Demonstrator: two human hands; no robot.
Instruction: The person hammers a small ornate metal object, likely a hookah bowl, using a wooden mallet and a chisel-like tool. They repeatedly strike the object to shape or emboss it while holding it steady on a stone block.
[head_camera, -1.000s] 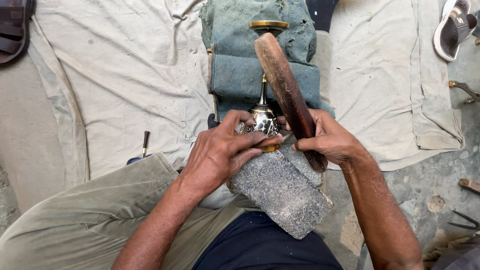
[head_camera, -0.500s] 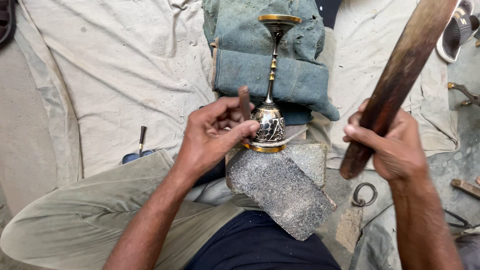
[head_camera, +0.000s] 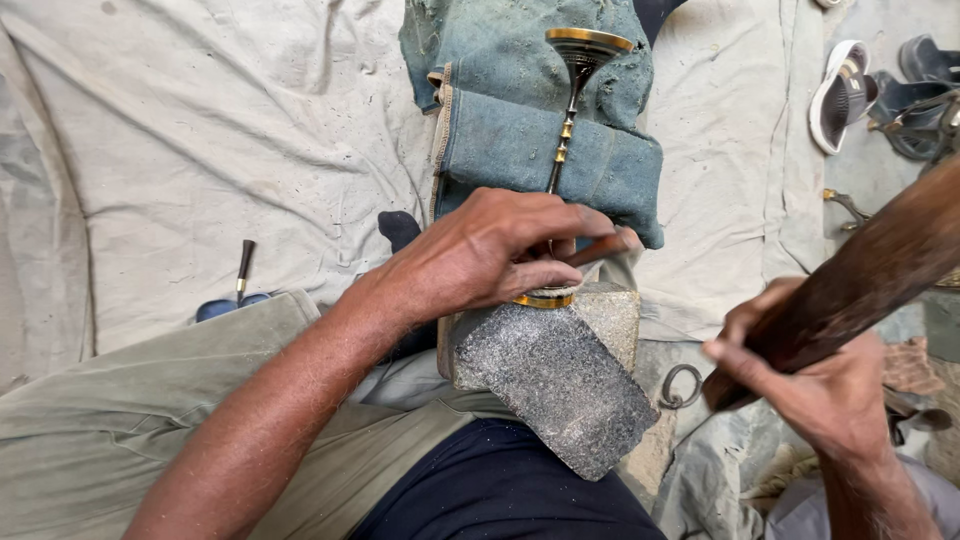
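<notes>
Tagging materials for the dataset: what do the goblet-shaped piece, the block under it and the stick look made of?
Goblet-shaped piece: metal, probably brass; polished gold rim and bands, darker body. Left hand holds it.
Block: looks like stone or rough cast metal; grey, speckled, matte. Cannot tell which.
Stick in the right hand: wood; dark brown, worn smooth, visible grain.
Folded pad: blue-grey woven cloth, stitched edge, dusty.

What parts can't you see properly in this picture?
- Goblet, head view: its bowl is hidden under the left hand; only the stem and foot show.
- Small tool in that hand: fingers cover most of it, so its tip is unseen.
- Wooden stick in the right hand: blurred, and cut off by the right edge.
- Sandal: partly cut off at the top edge.
</notes>
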